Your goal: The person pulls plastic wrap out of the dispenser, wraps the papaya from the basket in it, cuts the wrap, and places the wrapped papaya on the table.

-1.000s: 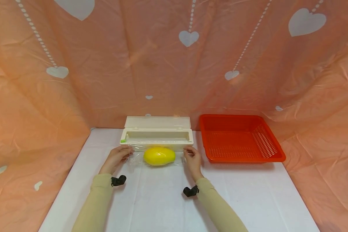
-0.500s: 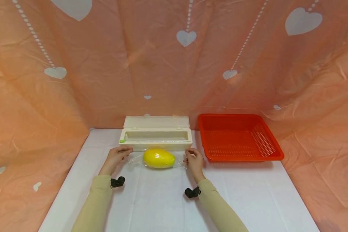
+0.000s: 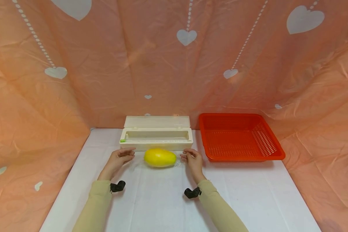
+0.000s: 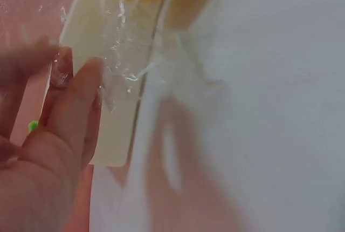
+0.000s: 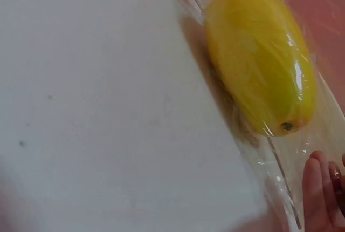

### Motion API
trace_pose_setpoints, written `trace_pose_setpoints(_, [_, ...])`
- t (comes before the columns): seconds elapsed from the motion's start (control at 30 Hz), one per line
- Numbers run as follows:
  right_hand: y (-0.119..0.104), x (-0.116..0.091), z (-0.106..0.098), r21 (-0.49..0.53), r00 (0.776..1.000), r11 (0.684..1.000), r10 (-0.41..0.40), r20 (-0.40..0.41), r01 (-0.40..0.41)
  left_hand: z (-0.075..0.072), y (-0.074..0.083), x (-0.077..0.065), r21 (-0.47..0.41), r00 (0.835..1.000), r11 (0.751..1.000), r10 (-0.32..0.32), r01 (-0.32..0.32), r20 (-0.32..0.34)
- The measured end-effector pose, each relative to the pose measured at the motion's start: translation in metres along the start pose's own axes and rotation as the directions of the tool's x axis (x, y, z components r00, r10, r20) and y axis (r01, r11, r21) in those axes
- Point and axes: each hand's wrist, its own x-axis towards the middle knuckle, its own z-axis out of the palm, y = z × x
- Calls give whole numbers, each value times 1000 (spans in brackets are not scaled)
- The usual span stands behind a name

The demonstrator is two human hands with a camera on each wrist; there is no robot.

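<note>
A yellow, papaya-like fruit (image 3: 160,158) lies in clear cling film (image 5: 264,164) in front of the white box. Its stem-scar end points toward my right hand in the right wrist view. My left hand (image 3: 116,162) is beside the film's left end, thumb and fingers apart in the head view; in the left wrist view the crinkled film (image 4: 126,73) hangs right at the thumb tip. My right hand (image 3: 193,162) is at the other end of the fruit, its loosely bent fingertips right by the film. The right hand's outer parts fall outside the right wrist view.
Behind the fruit the long white box (image 3: 162,146), a film dispenser with a green slider (image 3: 123,140), stands with its lid (image 3: 156,121) raised. A red perforated basket (image 3: 237,158) is at the right. The white table (image 3: 162,199) ends at a heart-patterned orange cloth (image 3: 162,64).
The film, first spread from the box front to both hands, now lies closer round the fruit. The fruit came nearer, then shifted slightly right. My left hand has moved inward, its fingers spreading.
</note>
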Motion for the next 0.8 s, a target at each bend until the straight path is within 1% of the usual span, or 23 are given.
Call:
trace_pose_setpoints(0.03, [0, 0, -1, -10, 1000, 1000, -3, 8, 3, 1, -1, -1, 16, 1000, 1000, -11, 11, -9])
trace_pose_setpoints(0.1, [1, 0, -1, -26, 1000, 1000, -3, 19, 3, 4, -3, -2, 43, 998, 998, -36, 38, -48])
trace_pose_setpoints(0.13, [1, 0, -2, -26, 1000, 1000, 0, 20, 0, 5, -4, -3, 41, 996, 998, -50, 54, -80])
trace_pose_setpoints(0.2, [1, 0, -2, -16, 1000, 1000, 10, 21, -10, 8, -7, -4, 14, 990, 997, -72, 74, -119])
trace_pose_setpoints(0.33, [4, 0, -3, 38, 999, 998, 44, 16, -44, 14, -15, -8, -82, 982, 992, -104, 92, -158])
trace_pose_setpoints(0.4, [5, 0, -4, 61, 998, 996, 63, 11, -64, 16, -19, -10, -162, 982, 983, -111, 86, -154])
trace_pose_setpoints(0.47, [7, 0, -4, 82, 997, 993, 81, 5, -81, 18, -22, -12, -243, 978, 966, -128, 84, -167])
trace_pose_setpoints(0.5, [7, 0, -4, 90, 996, 992, 90, 4, -90, 19, -22, -13, -266, 975, 960, -138, 88, -176])
trace_pose_setpoints(0.53, [7, 0, -3, 97, 995, 991, 97, 4, -97, 20, -23, -13, -270, 973, 959, -143, 90, -183])
trace_pose_setpoints(0.57, [7, 0, -3, 99, 995, 990, 104, 3, -104, 21, -23, -14, -254, 970, 963, -143, 90, -199])
trace_pose_setpoints(0.63, [6, 0, -2, 106, 993, 988, 114, 5, -114, 24, -22, -14, -146, 958, 983, -146, 113, -247])
trace_pose_setpoints(0.67, [6, 0, -1, 102, 993, 988, 119, 7, -119, 25, -22, -14, -77, 955, 989, -142, 126, -260])
trace_pose_setpoints(0.7, [5, 1, -1, 88, 993, 989, 117, 11, -117, 26, -21, -15, 2, 951, 989, -139, 145, -275])
trace_pose_setpoints(0.73, [4, 1, 0, 65, 993, 991, 115, 6, -116, 27, -21, -15, 70, 949, 985, -133, 159, -286])
trace_pose_setpoints(0.8, [4, 1, 0, -9, 994, 994, 112, -6, -112, 30, -20, -16, 169, 943, 966, -136, 194, -304])
